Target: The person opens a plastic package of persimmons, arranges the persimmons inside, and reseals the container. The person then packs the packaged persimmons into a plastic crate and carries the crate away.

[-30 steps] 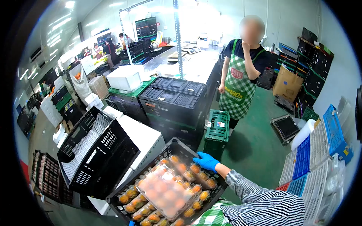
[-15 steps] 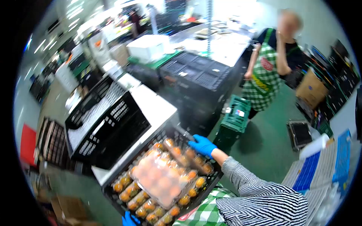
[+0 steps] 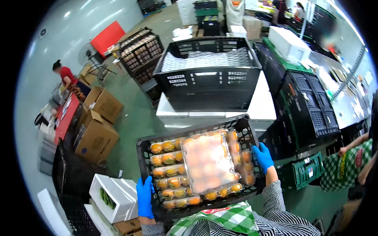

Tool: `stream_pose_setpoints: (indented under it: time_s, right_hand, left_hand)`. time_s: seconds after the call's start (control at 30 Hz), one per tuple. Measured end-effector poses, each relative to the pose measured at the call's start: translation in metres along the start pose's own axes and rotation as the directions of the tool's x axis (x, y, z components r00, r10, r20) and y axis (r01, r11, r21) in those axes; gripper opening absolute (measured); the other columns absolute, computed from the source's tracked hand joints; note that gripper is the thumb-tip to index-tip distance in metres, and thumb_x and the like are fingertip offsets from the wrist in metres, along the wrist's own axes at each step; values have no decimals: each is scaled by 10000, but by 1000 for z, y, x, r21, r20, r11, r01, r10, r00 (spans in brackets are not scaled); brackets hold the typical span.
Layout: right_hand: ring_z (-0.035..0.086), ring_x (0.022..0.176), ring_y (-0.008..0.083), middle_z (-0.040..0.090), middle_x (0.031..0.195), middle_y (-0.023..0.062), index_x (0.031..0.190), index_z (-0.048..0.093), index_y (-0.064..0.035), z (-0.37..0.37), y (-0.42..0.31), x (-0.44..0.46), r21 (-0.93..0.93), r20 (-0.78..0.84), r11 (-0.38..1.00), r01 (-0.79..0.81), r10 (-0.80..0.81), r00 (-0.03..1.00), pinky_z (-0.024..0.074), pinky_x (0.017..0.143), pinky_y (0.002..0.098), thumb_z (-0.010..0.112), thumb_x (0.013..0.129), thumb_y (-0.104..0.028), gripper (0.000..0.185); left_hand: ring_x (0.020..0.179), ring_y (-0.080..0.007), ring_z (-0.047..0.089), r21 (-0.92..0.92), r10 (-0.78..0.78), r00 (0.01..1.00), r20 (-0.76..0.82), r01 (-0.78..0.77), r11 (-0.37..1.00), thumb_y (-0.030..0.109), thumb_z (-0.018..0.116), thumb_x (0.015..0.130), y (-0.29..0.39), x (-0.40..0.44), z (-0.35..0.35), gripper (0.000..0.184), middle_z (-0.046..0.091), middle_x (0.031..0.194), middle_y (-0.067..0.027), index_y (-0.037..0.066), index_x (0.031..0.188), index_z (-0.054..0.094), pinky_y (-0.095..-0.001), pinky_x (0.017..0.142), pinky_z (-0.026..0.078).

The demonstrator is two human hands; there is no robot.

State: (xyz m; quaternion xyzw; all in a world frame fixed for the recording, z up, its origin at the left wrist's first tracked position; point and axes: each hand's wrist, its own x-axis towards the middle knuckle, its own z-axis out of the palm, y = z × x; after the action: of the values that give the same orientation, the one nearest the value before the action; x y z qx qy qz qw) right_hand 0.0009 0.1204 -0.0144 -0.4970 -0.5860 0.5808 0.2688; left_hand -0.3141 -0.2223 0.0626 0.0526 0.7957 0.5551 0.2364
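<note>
I hold a shallow black plastic crate (image 3: 189,131) in front of my body, with one blue-gloved hand at each end. My left hand (image 3: 145,196) is closed on its left side. My right hand (image 3: 263,158) grips the right side. Inside lie several clear plastic packs of small orange fruit (image 3: 167,158). On top of them rests a large clear pack of pale pinkish round items (image 3: 208,163), maybe eggs; glare blurs them. Just beyond stands a deep black crate (image 3: 212,88) lined with bubble-textured sheeting (image 3: 204,59).
White boxes (image 3: 260,104) support the deep crate. Dark stacked crates (image 3: 311,106) and a green crate (image 3: 303,173) stand to my right, near a person in a checked apron (image 3: 344,167). At left are cardboard boxes (image 3: 96,135), a white foam box (image 3: 114,198) and a person in red (image 3: 67,76).
My view has swung left, and the held crate now faces the deep crate more squarely. My left hand has come fully into view. Both hands still hold the shallow crate.
</note>
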Motion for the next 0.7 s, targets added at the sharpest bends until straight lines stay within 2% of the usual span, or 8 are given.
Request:
stream_pose_setpoints:
  time_s: [0.07, 0.17, 0.27, 0.3, 0.53, 0.6, 0.67, 0.7]
  right_hand:
    - [423, 519, 54, 515, 674, -18, 981, 555, -53, 13, 5, 14, 58, 59, 997, -48, 44, 997, 353, 449, 220, 567, 882, -226, 199]
    - [457, 569, 69, 547, 720, 5, 1020, 552, -36, 50, -21, 19, -50, 106, 996, -76, 81, 991, 386, 495, 229, 566, 885, -233, 239]
    - [553, 787, 169, 621, 941, 125, 1125, 538, 4, 96, -11, 38, -155, 142, 987, -35, 58, 988, 460, 716, 316, 587, 866, -287, 393]
    - [571, 840, 186, 617, 1001, 153, 1170, 510, 22, 118, -16, 39, -187, 112, 982, 31, -10, 994, 463, 751, 321, 585, 868, -298, 447]
    - [576, 851, 199, 621, 989, 161, 1123, 518, 12, 262, -60, 37, -282, 227, 959, -35, 102, 968, 463, 758, 346, 586, 862, -315, 424]
    - [577, 870, 213, 619, 992, 186, 1090, 527, 10, 302, -66, 39, -349, 217, 937, 36, 44, 975, 461, 762, 360, 591, 851, -322, 415]
    - [569, 850, 210, 617, 962, 178, 1090, 528, 15, 332, -54, 48, -265, 210, 960, 87, -31, 977, 460, 759, 359, 589, 852, -318, 413]
    - [570, 850, 201, 620, 963, 171, 1099, 527, 22, 348, -61, 50, -240, 215, 964, 114, -62, 975, 459, 765, 349, 585, 855, -311, 417]
  left_hand:
    - [453, -63, 447, -21, -43, 998, -38, 42, 999, 232, 613, 865, -4, 0, -6, 206, 484, 595, 12, 46, 894, 530, -227, 396, 361]
    - [450, -65, 446, -32, -69, 994, -80, 67, 997, 229, 615, 863, -18, 11, -31, 202, 483, 593, 10, 50, 882, 525, -226, 394, 359]
    - [452, -68, 449, -87, -102, 989, -107, 92, 992, 226, 617, 861, -35, 37, -67, 199, 480, 590, 9, 52, 875, 521, -228, 394, 359]
    - [454, -69, 450, -110, -113, 988, -108, 101, 989, 227, 616, 861, -40, 46, -80, 201, 481, 590, 8, 52, 872, 519, -229, 393, 360]
    - [455, -78, 450, -166, -159, 980, -118, 139, 976, 242, 589, 878, -63, 126, -185, 203, 470, 593, 3, 58, 858, 506, -226, 407, 369]
    - [453, -83, 452, -150, -163, 976, -143, 141, 979, 242, 582, 873, -69, 152, -216, 197, 480, 591, 2, 57, 866, 513, -231, 407, 370]
    - [502, -84, 411, -203, -220, 966, -138, 190, 961, 265, 578, 871, -32, 149, -230, 208, 456, 591, 19, 84, 777, 540, -225, 459, 340]
    - [445, -86, 384, -214, -228, 954, -197, 185, 959, 269, 568, 882, -1, 147, -228, 262, 420, 519, 42, 108, 688, 497, -220, 429, 311]
